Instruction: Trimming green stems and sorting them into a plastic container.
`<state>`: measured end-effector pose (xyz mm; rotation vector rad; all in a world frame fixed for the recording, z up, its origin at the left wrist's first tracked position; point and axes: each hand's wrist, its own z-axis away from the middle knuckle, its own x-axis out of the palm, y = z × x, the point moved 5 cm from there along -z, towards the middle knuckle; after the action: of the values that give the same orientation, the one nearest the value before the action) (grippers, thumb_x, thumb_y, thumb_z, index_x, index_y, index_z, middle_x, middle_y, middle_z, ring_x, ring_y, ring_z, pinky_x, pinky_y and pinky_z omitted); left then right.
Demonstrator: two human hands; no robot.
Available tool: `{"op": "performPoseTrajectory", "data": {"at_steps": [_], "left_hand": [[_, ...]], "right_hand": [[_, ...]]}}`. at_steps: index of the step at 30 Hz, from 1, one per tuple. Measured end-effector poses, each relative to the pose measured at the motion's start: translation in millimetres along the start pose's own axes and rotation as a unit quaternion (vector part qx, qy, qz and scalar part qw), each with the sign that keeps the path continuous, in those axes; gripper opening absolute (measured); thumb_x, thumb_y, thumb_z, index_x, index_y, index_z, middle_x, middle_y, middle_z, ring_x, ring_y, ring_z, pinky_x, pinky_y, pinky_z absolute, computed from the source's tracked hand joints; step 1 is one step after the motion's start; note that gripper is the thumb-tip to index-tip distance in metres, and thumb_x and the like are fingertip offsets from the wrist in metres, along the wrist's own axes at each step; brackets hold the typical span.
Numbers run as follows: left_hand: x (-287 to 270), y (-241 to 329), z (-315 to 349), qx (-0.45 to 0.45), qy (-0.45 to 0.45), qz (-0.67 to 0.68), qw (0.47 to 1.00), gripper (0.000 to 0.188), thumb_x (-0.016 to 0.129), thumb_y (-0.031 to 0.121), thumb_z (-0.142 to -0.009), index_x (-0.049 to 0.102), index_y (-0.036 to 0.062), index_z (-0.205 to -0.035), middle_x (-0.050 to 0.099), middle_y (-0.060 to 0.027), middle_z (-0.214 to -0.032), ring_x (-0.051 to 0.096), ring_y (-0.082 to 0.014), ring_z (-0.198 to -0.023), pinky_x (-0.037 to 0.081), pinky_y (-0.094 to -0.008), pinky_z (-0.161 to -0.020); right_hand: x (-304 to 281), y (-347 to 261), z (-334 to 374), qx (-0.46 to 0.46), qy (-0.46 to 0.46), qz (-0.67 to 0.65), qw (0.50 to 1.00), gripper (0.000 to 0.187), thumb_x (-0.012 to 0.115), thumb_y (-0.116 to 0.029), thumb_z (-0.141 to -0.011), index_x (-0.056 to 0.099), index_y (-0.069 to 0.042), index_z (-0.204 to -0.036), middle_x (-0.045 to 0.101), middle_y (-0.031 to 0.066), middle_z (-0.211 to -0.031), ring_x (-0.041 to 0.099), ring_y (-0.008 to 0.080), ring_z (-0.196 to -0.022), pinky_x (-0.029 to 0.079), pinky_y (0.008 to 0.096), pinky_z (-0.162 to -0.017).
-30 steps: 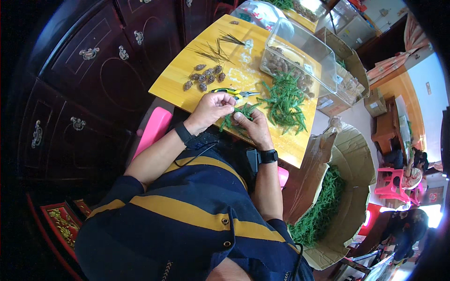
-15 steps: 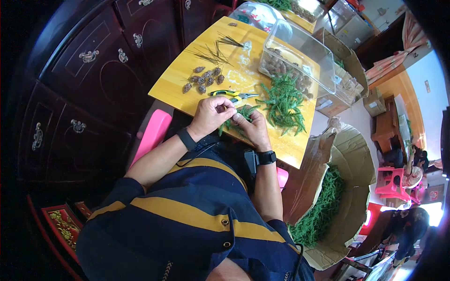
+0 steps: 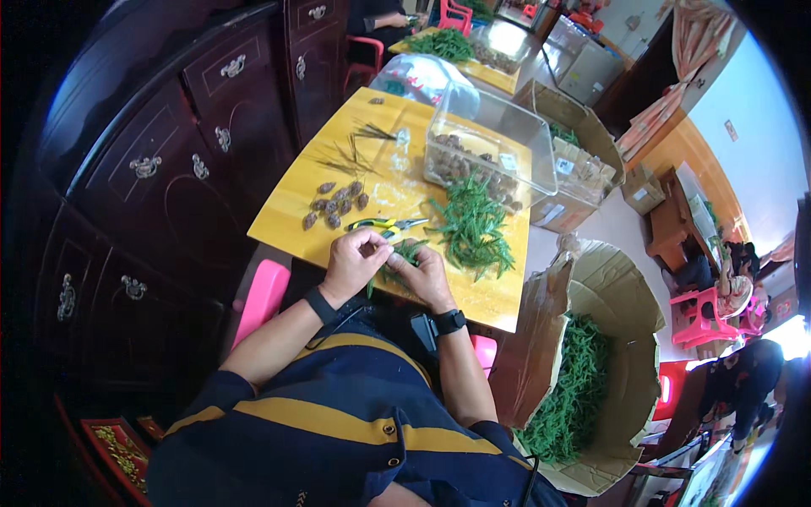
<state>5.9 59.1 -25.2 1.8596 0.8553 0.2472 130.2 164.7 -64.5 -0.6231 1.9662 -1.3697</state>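
Note:
My left hand (image 3: pixel 351 264) and my right hand (image 3: pixel 429 277) meet at the near edge of a yellow table (image 3: pixel 287 198). Thumb and fingers of my left hand are pinched together; whatever lies between them is too small to make out. My right hand grips a green artificial sprig (image 3: pixel 410 251), partly hidden by the fingers. Just beyond the hands lie pliers (image 3: pixel 387 225) with yellow-and-black handles. Brown pine cones (image 3: pixel 341 205) form a small group to the left. Farther back are thin dark wire stems (image 3: pixel 342 158). A heap of green sprigs (image 3: pixel 473 228) lies right of the pliers.
A clear plastic bin (image 3: pixel 541 160) with pine cones stands at the table's back right. Right of me, an open cardboard box (image 3: pixel 625 338) holds more greenery. Dark cabinets (image 3: pixel 169 203) line the left. Other people and pink stools (image 3: pixel 697 317) are farther off.
The view has shifted, so table and hands appear lower and farther left. Both hands stay close together in almost the same pose, the right still on the sprig.

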Motion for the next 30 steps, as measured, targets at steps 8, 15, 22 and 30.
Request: {"op": "performPoseTrajectory", "data": {"at_steps": [8, 15, 22, 30], "left_hand": [[4.2, -1.6, -2.0, 0.008, 0.022, -0.016, 1.0, 0.007, 0.072, 0.001, -0.081, 0.065, 0.0003, -0.08, 0.066, -0.0077, -0.073, 0.064, -0.0129, -0.064, 0.051, -0.0269, -0.06], [4.0, 5.9, -3.9, 0.069, 0.022, -0.028, 0.997, 0.007, 0.071, 0.002, -0.081, 0.064, -0.0001, -0.08, 0.066, -0.0076, -0.072, 0.064, -0.0134, -0.064, 0.051, -0.0273, -0.06], [9.2, -22.1, -3.3, -0.064, 0.014, 0.09, 0.994, 0.005, 0.069, 0.002, -0.086, 0.065, 0.0002, -0.083, 0.063, 0.0004, -0.072, 0.058, -0.0057, -0.064, 0.047, -0.0229, -0.06], [9.6, -34.1, -5.2, -0.121, 0.0, 0.12, 0.985, 0.006, 0.068, 0.004, -0.086, 0.067, -0.0007, -0.082, 0.062, 0.0035, -0.072, 0.053, -0.0028, -0.062, 0.044, -0.0208, -0.057]], "right_hand": [[-0.1, -5.5, -0.2, -0.024, 0.029, 0.003, 0.999, 0.019, 0.075, -0.016, -0.089, 0.071, 0.0, -0.098, 0.07, 0.0043, -0.083, 0.06, 0.0086, -0.075, 0.05, 0.0276, -0.069], [-1.1, -2.8, -1.4, -0.017, 0.041, -0.066, 0.997, 0.02, 0.075, -0.017, -0.089, 0.07, 0.001, -0.096, 0.07, 0.0057, -0.08, 0.059, 0.0084, -0.073, 0.05, 0.0287, -0.067], [-3.8, -6.0, -1.1, -0.047, 0.049, -0.016, 0.998, 0.02, 0.076, -0.017, -0.087, 0.07, 0.0, -0.096, 0.07, 0.0074, -0.078, 0.06, 0.0101, -0.068, 0.049, 0.0291, -0.064], [-6.2, -19.7, -0.1, -0.078, 0.063, 0.097, 0.99, 0.019, 0.076, -0.019, -0.085, 0.071, -0.004, -0.097, 0.067, 0.0131, -0.074, 0.061, 0.022, -0.061, 0.049, 0.0315, -0.061]]}}
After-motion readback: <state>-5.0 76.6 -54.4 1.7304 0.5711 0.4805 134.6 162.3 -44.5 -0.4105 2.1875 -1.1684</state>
